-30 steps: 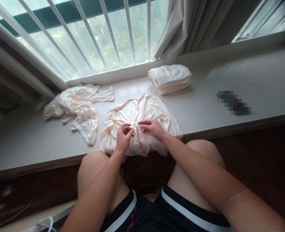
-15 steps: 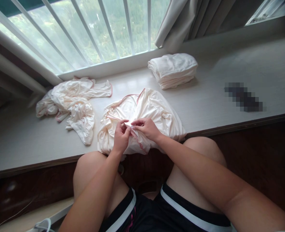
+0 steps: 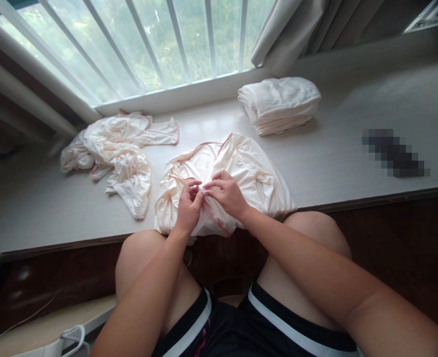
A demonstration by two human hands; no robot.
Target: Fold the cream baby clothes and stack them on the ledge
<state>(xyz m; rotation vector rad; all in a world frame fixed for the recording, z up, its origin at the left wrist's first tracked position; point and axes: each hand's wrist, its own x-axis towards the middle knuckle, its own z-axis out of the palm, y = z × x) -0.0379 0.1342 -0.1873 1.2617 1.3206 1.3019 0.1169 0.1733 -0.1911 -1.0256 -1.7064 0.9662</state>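
Observation:
A cream garment with pink piping (image 3: 267,183), shaped like a pajama top, lies spread on the pale ledge in front of me, its lower edge hanging over the front. My left hand (image 3: 190,203) pinches the garment's front edge between thumb and fingers. Close against it, my right hand (image 3: 226,194) also pinches the front at the same spot, fingertips nearly touching the left ones. The small bit between the fingertips is pale, and I cannot make out whether it is a button. Below the hands, the pink-trimmed edge runs down toward my knees.
On the ledge (image 3: 200,116) to the left lies a crumpled cream garment with pink trim (image 3: 118,144). A folded stack of cream cloth (image 3: 280,105) sits near the window at the back right. Further right is a dark pixelated object (image 3: 395,152). Grey curtains (image 3: 293,29) flank the barred window.
The view has shifted slightly, so things on the ledge appear further right. Both hands stay at the same spot on the garment; the right fingers have shifted a little at the pinch.

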